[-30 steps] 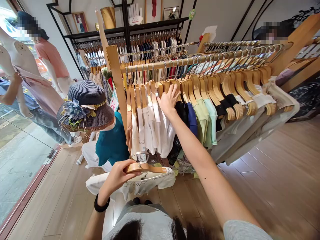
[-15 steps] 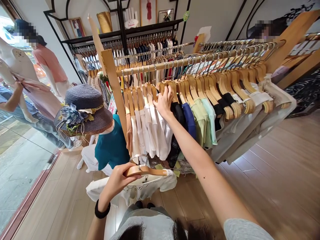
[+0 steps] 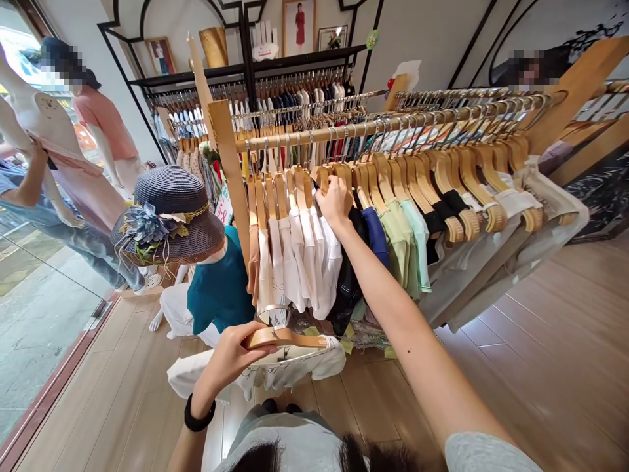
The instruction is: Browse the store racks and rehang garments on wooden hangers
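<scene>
Low in front of me, my left hand (image 3: 238, 357) grips a wooden hanger (image 3: 285, 337) by one shoulder, its metal hook pointing up. From it hangs a white blouse (image 3: 327, 360) with dark trim along the neckline. My right hand (image 3: 335, 202) reaches to the clothes rail (image 3: 314, 136), its fingers curled over a wooden hanger (image 3: 322, 176) between the white tops and a black top. White tops (image 3: 299, 255) hang to the left of that hand. To its right are a black top (image 3: 351, 275), a blue top (image 3: 376, 236) and light green tops (image 3: 396, 239).
A mannequin in a dark straw hat (image 3: 170, 190) and teal top (image 3: 219, 282) stands left of the rack's wooden post (image 3: 228, 157). Farther left are more mannequins and a person's arm (image 3: 29, 187). Grey trousers (image 3: 472, 282) hang at right. Wooden floor (image 3: 540, 367) lies below.
My view has shifted slightly, so the rack sits a little lower and farther right. My right hand's fingers have curled in more at the hangers. The left hand keeps its hold.
</scene>
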Action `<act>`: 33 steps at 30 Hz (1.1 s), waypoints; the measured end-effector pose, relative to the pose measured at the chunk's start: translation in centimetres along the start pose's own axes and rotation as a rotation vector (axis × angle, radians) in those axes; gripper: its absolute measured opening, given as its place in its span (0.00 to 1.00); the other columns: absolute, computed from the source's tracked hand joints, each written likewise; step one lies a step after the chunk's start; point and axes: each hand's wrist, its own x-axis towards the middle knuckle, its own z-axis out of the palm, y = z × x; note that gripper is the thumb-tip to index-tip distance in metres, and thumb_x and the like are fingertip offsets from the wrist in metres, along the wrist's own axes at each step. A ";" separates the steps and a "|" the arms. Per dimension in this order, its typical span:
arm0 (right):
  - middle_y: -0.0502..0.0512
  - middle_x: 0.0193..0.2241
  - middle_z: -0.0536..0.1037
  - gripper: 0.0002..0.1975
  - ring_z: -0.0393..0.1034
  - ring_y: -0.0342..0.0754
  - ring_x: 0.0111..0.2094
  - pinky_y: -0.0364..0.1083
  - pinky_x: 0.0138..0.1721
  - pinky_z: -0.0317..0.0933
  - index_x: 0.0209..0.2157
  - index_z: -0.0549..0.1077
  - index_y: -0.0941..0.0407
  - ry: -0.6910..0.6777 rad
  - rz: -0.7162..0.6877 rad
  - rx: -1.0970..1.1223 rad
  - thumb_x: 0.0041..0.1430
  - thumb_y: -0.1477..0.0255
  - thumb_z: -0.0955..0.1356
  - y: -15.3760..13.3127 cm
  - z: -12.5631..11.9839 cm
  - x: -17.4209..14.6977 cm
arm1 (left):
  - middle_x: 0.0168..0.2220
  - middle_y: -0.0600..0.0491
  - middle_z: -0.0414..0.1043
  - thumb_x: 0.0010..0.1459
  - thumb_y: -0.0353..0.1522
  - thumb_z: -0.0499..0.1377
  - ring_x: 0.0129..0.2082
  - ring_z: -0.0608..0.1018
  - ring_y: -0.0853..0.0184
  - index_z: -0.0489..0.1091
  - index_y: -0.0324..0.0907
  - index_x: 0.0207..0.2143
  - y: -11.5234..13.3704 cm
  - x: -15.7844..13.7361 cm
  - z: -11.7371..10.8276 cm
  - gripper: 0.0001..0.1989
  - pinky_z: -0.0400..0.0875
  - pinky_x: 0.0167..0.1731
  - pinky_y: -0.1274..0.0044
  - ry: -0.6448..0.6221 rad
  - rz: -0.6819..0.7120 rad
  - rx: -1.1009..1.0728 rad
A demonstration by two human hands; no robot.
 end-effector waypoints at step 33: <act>0.75 0.69 0.55 0.15 0.38 0.70 0.71 0.69 0.66 0.40 0.51 0.76 0.65 -0.110 -0.049 -0.046 0.64 0.73 0.71 2.5 -1.8 0.3 | 0.31 0.55 0.77 0.60 0.40 0.67 0.30 0.74 0.70 0.79 0.39 0.39 0.6 0.4 -0.4 0.12 0.65 0.30 0.83 0.030 0.073 0.004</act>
